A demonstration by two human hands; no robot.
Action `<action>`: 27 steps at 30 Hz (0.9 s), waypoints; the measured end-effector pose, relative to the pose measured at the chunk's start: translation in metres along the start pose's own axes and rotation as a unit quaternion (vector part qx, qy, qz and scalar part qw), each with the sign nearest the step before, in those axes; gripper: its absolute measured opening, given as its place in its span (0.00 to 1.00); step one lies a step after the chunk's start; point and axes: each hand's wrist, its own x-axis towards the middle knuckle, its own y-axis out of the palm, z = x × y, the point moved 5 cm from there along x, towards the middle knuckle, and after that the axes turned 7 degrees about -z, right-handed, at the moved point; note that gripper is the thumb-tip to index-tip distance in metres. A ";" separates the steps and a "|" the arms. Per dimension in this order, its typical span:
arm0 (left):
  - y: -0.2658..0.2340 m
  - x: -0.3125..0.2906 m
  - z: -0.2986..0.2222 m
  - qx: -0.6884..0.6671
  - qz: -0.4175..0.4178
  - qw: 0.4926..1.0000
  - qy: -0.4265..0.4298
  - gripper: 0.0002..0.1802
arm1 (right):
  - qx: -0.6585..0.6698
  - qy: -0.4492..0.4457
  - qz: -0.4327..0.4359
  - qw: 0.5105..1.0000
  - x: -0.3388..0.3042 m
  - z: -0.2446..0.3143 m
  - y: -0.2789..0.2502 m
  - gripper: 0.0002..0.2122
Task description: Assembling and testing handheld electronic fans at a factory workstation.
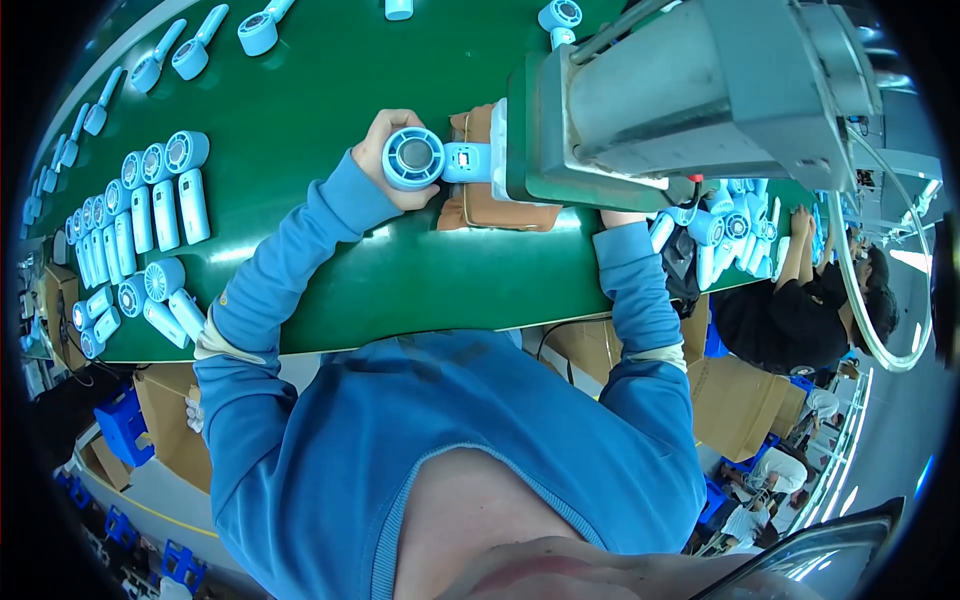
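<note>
**A Left Hand [377, 155] Holds a Blue Fan [432, 160] by a Big Machine**

The long green table [470, 285] is the biggest thing here. The person leans in close to it, wearing a blue top [450, 400]. A large grey machine [660, 90] hangs over the table on the right and hides part of it. Far to the right, another person [790, 320] in black has their arms on the table.

On the left side, blue fans stand in neat rows [167, 215]. On the right, past the machine, more fans lie in a messy pile [735, 228], with a black bag [682, 265] beside it. A soft brown pad [505, 213] lies on the table, partly under the machine.

The blue fan is over the pad's left edge. Its round head points left and its handle runs right, to the machine's pale edge. The left fingers curl around the head, gripping it. The right hand [622, 217] is mostly behind the machine, so I can't tell what its fingers do.
</note>
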 end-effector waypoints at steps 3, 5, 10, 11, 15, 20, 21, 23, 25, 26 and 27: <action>-0.002 0.000 0.005 -0.005 0.031 0.999 -0.015 0.37 | 0.472 0.114 0.134 0.864 0.004 -0.008 0.007 0.39; -0.002 0.003 0.014 -0.021 0.037 0.999 -0.016 0.38 | 0.496 0.136 0.120 0.849 0.004 -0.016 0.005 0.39; -0.001 0.004 0.030 -0.075 0.053 0.996 -0.021 0.39 | 0.561 0.201 0.085 0.799 -0.004 -0.018 0.013 0.40; 0.000 0.005 0.030 -0.075 0.056 0.995 -0.029 0.39 | 0.563 0.206 0.090 0.795 -0.008 -0.006 0.024 0.40; 0.009 0.003 0.022 -0.122 0.072 0.989 -0.034 0.40 | 0.554 0.200 0.091 0.803 -0.014 0.005 0.022 0.39; 0.002 0.016 0.005 -0.200 0.120 0.973 0.001 0.38 | 0.521 0.155 0.043 0.838 -0.004 0.001 0.005 0.39; -0.005 0.021 0.007 -0.164 0.134 0.977 -0.004 0.38 | 0.512 0.165 0.010 0.843 -0.008 0.004 0.008 0.39; -0.019 0.032 0.012 -0.097 0.157 0.983 -0.017 0.36 | 0.488 0.183 -0.058 0.851 -0.012 0.010 0.009 0.38; -0.059 0.047 0.029 -0.106 0.020 0.989 -0.105 0.32 | 0.494 0.183 -0.055 0.848 -0.015 0.013 0.010 0.38; -0.076 0.054 0.033 -0.104 0.018 0.990 -0.099 0.32 | 0.494 0.189 -0.066 0.846 -0.016 0.012 0.008 0.38; -0.093 0.059 0.043 -0.235 -0.036 0.956 -0.170 0.32 | 0.493 0.196 -0.081 0.844 -0.018 0.011 0.005 0.38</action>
